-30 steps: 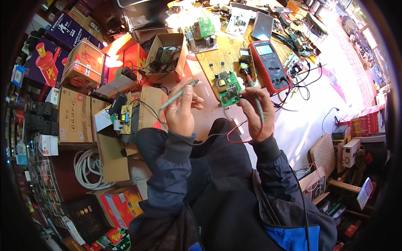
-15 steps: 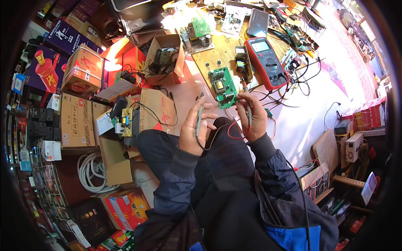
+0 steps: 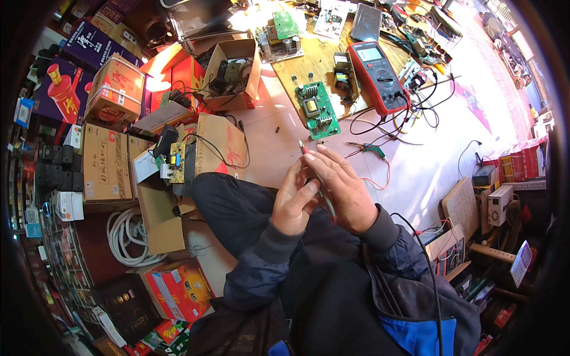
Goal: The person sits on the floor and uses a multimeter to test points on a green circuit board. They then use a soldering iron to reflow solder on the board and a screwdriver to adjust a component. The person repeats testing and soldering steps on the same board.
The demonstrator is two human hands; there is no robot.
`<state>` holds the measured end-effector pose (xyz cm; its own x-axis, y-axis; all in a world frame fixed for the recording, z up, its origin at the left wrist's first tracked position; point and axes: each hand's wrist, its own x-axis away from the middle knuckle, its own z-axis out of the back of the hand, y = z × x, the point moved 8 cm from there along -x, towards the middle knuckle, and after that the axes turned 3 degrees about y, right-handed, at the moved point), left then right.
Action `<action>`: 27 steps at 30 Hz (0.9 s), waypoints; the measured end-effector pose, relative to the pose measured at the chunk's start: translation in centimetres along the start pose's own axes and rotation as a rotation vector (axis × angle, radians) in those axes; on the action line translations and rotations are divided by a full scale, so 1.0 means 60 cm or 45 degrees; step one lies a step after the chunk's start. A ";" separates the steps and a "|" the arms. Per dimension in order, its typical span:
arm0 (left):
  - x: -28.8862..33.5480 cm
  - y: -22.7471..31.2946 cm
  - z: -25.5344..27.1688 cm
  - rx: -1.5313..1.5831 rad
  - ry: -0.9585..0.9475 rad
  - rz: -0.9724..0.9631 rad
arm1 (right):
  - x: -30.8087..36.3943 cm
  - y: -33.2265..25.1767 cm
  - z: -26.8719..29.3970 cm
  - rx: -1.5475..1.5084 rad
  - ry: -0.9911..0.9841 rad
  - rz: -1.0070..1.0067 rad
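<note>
So, the left hand [image 3: 292, 204] and right hand [image 3: 349, 194] have fingers closed round a test probe [image 3: 327, 204], tip off the green circuit board [image 3: 319, 108] on the desk [image 3: 319, 59]; can't tell what's done or left.

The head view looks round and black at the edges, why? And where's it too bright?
Head view: the fisheye lens bends straight edges and leaves the rim dark; head view, top: glare hides detail beside the far green board; head view, right: sunlight bleaches the pale surface.
</note>
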<state>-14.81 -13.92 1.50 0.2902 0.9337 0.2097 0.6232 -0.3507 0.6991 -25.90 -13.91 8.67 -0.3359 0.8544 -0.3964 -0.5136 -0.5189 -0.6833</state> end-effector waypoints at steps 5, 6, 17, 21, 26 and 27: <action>0.007 0.005 0.008 0.078 0.123 -0.066 | -0.003 -0.008 -0.008 -0.119 0.098 -0.032; 0.007 0.006 0.007 0.088 0.120 -0.073 | -0.001 -0.010 -0.012 -0.151 0.098 0.006; 0.008 0.004 -0.018 -0.249 0.280 -0.281 | 0.099 0.057 -0.054 -1.045 0.085 -0.676; 0.005 -0.027 -0.060 -0.619 0.054 -0.407 | 0.118 0.087 -0.061 -0.863 0.092 -0.756; 0.007 -0.046 -0.056 -0.899 -0.036 -0.403 | 0.173 0.145 -0.031 -0.669 0.182 -0.764; 0.006 -0.040 -0.040 -0.933 0.034 -0.395 | 0.200 0.169 -0.027 -0.657 0.162 -0.844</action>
<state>-17.96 -12.57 1.52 0.1586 0.9856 -0.0587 0.0335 0.0540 0.9980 -33.85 -8.90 -4.03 0.0147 0.9901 0.1396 -0.1381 0.1403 -0.9804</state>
